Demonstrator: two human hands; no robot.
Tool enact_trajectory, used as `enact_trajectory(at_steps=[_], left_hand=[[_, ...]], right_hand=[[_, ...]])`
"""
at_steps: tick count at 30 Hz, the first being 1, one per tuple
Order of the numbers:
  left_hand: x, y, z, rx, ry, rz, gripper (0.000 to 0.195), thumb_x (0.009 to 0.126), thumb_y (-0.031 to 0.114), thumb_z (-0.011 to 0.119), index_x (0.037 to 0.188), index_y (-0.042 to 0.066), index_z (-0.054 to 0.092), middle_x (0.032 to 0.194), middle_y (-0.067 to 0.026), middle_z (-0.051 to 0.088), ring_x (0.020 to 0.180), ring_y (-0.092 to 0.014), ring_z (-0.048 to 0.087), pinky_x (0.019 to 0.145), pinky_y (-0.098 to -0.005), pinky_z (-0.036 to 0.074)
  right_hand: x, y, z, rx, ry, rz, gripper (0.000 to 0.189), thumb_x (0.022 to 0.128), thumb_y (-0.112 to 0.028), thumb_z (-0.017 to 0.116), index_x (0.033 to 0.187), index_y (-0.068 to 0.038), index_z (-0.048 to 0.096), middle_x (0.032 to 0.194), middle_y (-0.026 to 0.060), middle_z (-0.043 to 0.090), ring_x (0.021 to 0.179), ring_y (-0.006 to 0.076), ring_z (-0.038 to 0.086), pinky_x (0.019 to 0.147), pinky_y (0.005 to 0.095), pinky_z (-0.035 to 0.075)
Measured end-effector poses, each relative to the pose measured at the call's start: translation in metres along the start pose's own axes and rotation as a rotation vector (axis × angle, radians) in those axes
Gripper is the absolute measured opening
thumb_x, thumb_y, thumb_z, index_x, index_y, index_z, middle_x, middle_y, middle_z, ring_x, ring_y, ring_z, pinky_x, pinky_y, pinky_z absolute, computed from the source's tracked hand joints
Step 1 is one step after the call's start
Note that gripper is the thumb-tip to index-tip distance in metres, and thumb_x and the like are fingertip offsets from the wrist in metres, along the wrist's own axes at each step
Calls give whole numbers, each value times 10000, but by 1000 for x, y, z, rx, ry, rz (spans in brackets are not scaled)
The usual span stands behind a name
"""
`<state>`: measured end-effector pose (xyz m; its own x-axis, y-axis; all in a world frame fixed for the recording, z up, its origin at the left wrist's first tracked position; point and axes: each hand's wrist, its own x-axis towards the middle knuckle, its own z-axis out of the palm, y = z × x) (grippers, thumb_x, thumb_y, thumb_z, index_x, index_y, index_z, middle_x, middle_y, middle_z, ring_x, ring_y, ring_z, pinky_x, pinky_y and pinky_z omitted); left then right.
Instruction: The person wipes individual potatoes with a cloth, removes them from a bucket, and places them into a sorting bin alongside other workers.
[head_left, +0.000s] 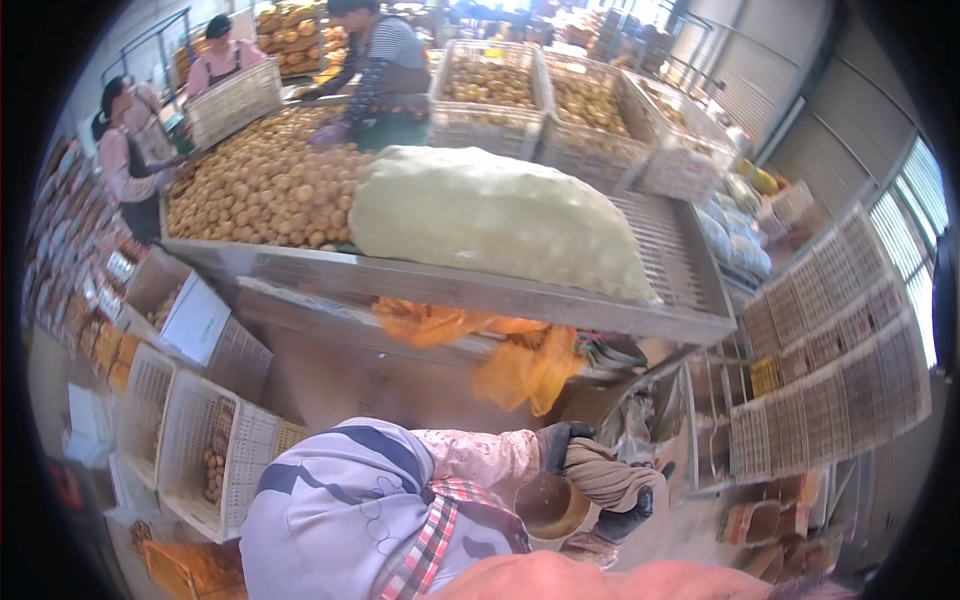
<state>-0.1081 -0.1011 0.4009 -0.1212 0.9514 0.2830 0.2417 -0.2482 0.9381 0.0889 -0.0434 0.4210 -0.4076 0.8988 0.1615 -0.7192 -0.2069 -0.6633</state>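
Observation:
My left hand (562, 446), in a dark glove below a floral sleeve, grips the upper end of a bundled brown cloth (609, 472). My right hand (630, 514), also dark-gloved, holds the cloth's lower side. A brown round container (551, 506) sits beside the cloth, partly hidden by my clothing. Beyond my hands stands a long metal sorting table (450, 281). On it lies a large, full pale-green sack (487, 214), against a heap of round brown produce (262, 180) resembling potatoes. Orange mesh bags (525, 367) hang beneath the table's near edge.
Stacked plastic crates (832, 390) stand at right. More crates (199, 450) and a carton (195, 315) are at lower left. Filled crates (491, 82) stand behind the table. Several people work around its far side; one co-worker (382, 67) reaches over the heap.

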Motion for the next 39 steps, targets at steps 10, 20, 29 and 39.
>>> enact_trajectory(at_steps=[10, 20, 29, 39], left_hand=[[18, 51, -19, -1226, 442, -541, 301, 735, 237, 704, 948, 45, 613, 888, -41, 618, 830, -127, 564, 770, -278, 464], [11, 151, 14, -480, -118, 704, 190, 735, 226, 658, 775, 48, 604, 796, -64, 624, 720, -252, 597, 645, -366, 488], [18, 68, 159, 377, -948, 849, 190, 698, 258, 657, 732, 87, 580, 695, -53, 580, 667, -269, 557, 599, -379, 432], [24, 23, 224, 512, -1100, 830, 192, 705, 264, 650, 744, 86, 589, 698, -59, 580, 701, -290, 562, 626, -397, 446]], right_hand=[[33, 38, 107, -371, -119, 229, 307, 825, -153, 554, 1091, 1, 542, 971, 90, 578, 875, 191, 562, 796, 345, 457], [17, -11, 36, -639, 50, 543, 267, 796, -129, 564, 1026, 6, 563, 907, 86, 584, 821, 191, 568, 751, 337, 461], [12, -30, 9, -688, 119, 631, 231, 769, -107, 573, 967, 11, 581, 850, 82, 589, 773, 192, 573, 710, 330, 464], [8, -53, -30, -701, 163, 656, 191, 740, -83, 583, 902, 16, 602, 786, 77, 595, 719, 193, 578, 665, 322, 467]])
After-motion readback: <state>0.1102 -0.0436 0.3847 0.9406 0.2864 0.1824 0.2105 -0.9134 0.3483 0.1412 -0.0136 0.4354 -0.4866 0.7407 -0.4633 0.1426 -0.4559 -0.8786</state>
